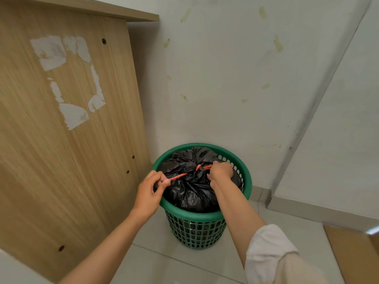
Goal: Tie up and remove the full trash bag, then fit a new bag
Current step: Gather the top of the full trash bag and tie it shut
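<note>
I observe a green mesh bin [202,217] at lower centre of the frame, standing on the tiled floor [155,263]. A full black trash bag [190,193] sits inside it, its gathered neck wound with an orange drawstring [198,167]. My left hand [148,194] pinches one end of the string over the bin's left rim. My right hand [220,171] grips the other end, above the bag. A wooden panel [61,124] fills the left.
</note>
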### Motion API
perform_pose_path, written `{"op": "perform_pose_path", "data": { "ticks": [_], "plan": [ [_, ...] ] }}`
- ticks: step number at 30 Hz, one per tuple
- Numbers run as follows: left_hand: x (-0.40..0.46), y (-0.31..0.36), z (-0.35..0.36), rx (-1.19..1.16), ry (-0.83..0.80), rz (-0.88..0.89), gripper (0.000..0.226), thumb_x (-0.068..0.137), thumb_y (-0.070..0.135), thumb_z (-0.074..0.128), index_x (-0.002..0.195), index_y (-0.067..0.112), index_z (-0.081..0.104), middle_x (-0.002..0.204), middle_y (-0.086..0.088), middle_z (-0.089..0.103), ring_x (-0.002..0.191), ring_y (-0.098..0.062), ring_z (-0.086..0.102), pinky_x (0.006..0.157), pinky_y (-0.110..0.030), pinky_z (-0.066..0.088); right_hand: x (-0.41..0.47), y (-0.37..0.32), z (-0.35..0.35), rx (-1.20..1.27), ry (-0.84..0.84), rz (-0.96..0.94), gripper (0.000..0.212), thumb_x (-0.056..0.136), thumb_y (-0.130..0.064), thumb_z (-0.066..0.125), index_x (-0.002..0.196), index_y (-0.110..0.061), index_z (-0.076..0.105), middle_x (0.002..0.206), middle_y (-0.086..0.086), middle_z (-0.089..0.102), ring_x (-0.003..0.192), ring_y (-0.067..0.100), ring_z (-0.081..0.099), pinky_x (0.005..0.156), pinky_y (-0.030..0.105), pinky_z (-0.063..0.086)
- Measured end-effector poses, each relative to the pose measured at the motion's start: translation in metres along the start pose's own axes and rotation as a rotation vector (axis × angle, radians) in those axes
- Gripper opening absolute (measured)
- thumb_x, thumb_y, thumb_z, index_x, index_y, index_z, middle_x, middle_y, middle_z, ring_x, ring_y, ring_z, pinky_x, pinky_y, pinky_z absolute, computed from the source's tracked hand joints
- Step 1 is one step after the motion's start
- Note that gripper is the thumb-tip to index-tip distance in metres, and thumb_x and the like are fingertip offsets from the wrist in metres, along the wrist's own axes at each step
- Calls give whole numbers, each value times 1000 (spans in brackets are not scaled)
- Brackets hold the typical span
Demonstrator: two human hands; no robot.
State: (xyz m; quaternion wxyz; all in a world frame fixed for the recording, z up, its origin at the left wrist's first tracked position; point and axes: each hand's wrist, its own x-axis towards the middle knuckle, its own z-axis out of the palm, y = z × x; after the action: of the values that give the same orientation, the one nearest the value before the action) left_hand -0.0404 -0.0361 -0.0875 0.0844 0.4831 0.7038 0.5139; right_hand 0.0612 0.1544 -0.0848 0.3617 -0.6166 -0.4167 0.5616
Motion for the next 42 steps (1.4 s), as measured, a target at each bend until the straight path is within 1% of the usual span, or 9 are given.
{"op": "perform_pose_path", "data": {
  "ticks": [7,9,12,15,19,26,31,34,42],
  "plan": [
    [5,-5,-4,50,83,-22,16,90,30,59,78,22,65,79,6,48,85,-14,48,76,-26,37,-17,-6,-12,-117,37,-330,22,96,-16,53,80,-4,60,105,17,61,93,29,60,91,40,51],
    [15,6,4,91,109,-8,12,90,27,60,83,22,68,89,5,50,92,-10,47,83,-18,37,-42,-12,-25,-183,-8,-651,15,95,-20,55,97,-7,61,113,9,52,98,22,58,92,31,46],
    [32,23,22,86,111,37,15,93,19,56,99,19,70,99,3,53,96,-5,49,84,-10,35,-69,-5,-31,-520,-208,-1027,52,94,-47,46,141,-25,41,145,2,41,135,20,36,114,42,28],
    [39,27,34,117,23,60,28,94,5,50,115,14,66,103,1,61,97,-8,54,84,-15,37,-67,9,-33,-768,-450,-1021,75,87,-62,47,149,-48,8,162,-6,1,149,23,-9,114,60,-1],
    [38,10,20,-122,-72,-115,48,90,-5,50,129,22,47,101,5,68,98,-6,64,89,-15,44,-57,13,-31,-1026,-544,-963,105,72,-67,63,146,-53,-10,159,-4,-24,145,33,-22,109,72,1],
    [27,-5,12,293,407,-178,51,85,9,59,133,16,43,135,-7,43,124,-23,42,100,-34,38,-56,8,-5,-1131,-259,-863,79,80,-46,70,142,-28,25,152,17,26,139,36,26,105,61,27],
    [28,-24,25,-66,278,-731,49,99,34,44,140,7,42,140,-16,48,125,-34,48,102,-42,39,-54,10,-9,-1151,-248,-855,65,86,-26,65,141,-24,30,128,12,49,121,35,45,96,54,37],
    [37,-21,31,-297,288,-778,34,103,27,34,121,7,55,121,-18,60,102,-30,57,94,-40,46,-60,14,-14,-1091,-239,-937,61,85,-13,62,139,-22,35,120,9,54,114,34,50,92,51,41],
    [36,-19,35,-122,323,-753,36,103,27,32,119,5,56,106,-14,62,94,-30,57,83,-38,45,-45,-3,-37,-614,-301,-847,36,94,-9,55,127,-22,54,116,3,63,110,21,57,86,21,41]
  ]
}}
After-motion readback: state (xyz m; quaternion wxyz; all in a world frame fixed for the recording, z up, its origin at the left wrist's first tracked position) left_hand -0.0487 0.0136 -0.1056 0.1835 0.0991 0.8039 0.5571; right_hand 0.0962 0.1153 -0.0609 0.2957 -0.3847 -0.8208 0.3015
